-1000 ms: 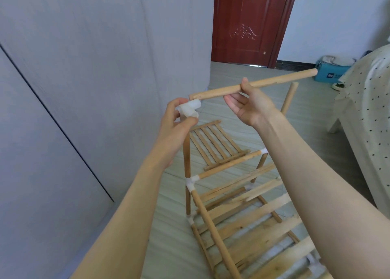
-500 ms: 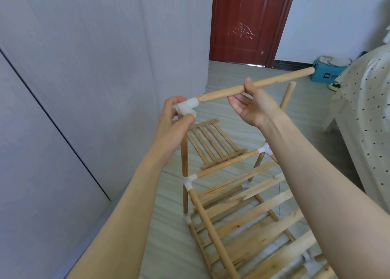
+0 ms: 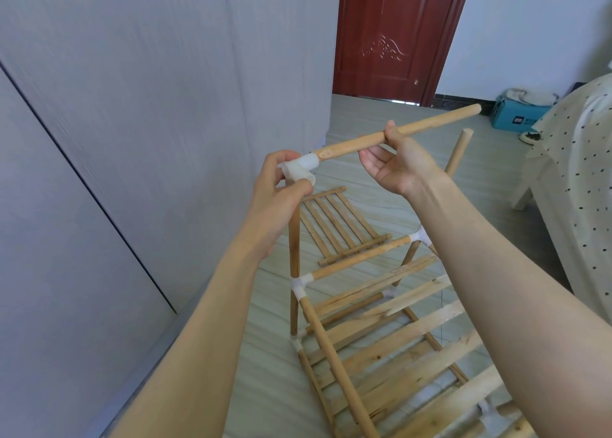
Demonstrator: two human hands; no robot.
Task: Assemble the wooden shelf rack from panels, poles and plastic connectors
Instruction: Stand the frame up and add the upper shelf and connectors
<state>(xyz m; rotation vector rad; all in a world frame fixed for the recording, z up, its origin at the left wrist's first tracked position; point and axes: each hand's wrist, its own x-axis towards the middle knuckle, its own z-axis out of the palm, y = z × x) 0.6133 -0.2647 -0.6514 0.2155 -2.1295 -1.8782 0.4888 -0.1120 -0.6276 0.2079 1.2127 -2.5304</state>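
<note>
The partly built wooden rack stands on the floor below my arms, with slatted shelves and white connectors at its joints. My left hand grips a white plastic corner connector on top of the near-left upright pole. My right hand holds a loose wooden pole between thumb and fingers; its left end sits in the connector's side socket. The far upright pole rises bare behind my right wrist.
A spare slatted panel lies flat on the floor beyond the rack. A grey wall runs close on the left. A bed with a dotted cover is on the right, a red door and a blue box farther back.
The pole's left end has moved from just above the connector into its side socket. My right hand has slid slightly along the pole; my left hand stays on the connector.
</note>
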